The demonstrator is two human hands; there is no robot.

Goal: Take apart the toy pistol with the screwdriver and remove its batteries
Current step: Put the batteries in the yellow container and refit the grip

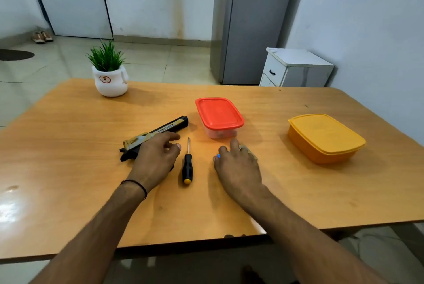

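A black toy pistol [160,131] with a yellow label lies on the wooden table [68,146], barrel pointing to the far right. My left hand [156,157] rests over its grip end with relaxed, loosely bent fingers. Just right of that hand lies a screwdriver [187,164] with a black handle and yellow cap, its tip pointing away from me. My right hand [237,166] lies flat on the table right of the screwdriver, fingers stretched. A small blue thing [218,156] shows at its thumb and a greyish thing [249,149] at its fingertips; both are mostly hidden.
A clear box with a red lid [219,115] stands just beyond my right hand. A yellow lidded box [324,138] sits at the right. A potted plant in a white pot [111,77] stands at the far left. The table's near edge [183,241] is close to me.
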